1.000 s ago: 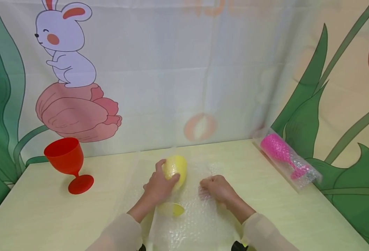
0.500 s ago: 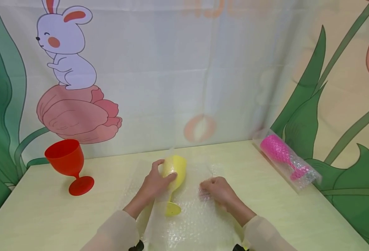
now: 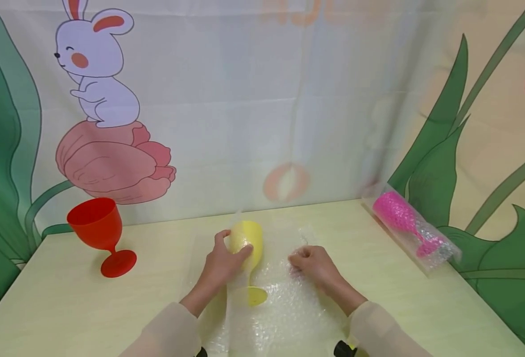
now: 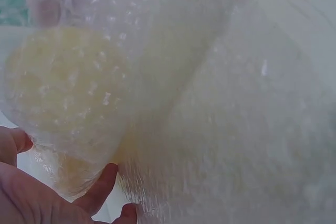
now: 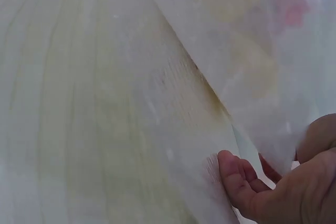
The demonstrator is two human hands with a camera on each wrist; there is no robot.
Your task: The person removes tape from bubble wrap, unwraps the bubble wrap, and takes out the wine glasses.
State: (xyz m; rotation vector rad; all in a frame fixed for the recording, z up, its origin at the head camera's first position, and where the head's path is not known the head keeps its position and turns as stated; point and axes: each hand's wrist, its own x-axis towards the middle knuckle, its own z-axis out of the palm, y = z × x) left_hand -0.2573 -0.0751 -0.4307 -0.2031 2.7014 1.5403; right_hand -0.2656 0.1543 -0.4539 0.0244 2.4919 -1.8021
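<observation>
A yellow plastic goblet (image 3: 255,253) sits among clear bubble wrap (image 3: 284,307) in the middle of the table. My left hand (image 3: 222,263) grips its bowl from the left, thumb across the front. Part of the foot is veiled by a fold of the wrap. In the left wrist view, the goblet (image 4: 65,82) shows pale through the bubbles, with the left fingers beneath it. To the right, my right hand (image 3: 317,267) pinches the wrap's edge. The right wrist view has the right hand (image 5: 283,182) at a corner of the sheet (image 5: 241,77).
A red goblet (image 3: 97,228) stands bare at the left of the table (image 3: 155,258). A pink goblet (image 3: 396,210) wrapped in bubble wrap lies near the right edge. Behind the table hangs a printed cloth (image 3: 226,124) with a rabbit and flowers.
The left hand has turned the goblet slightly, and its foot has come into clearer view and swung right. The wrap's left fold has shifted right. The right hand keeps its pinch, nearly still.
</observation>
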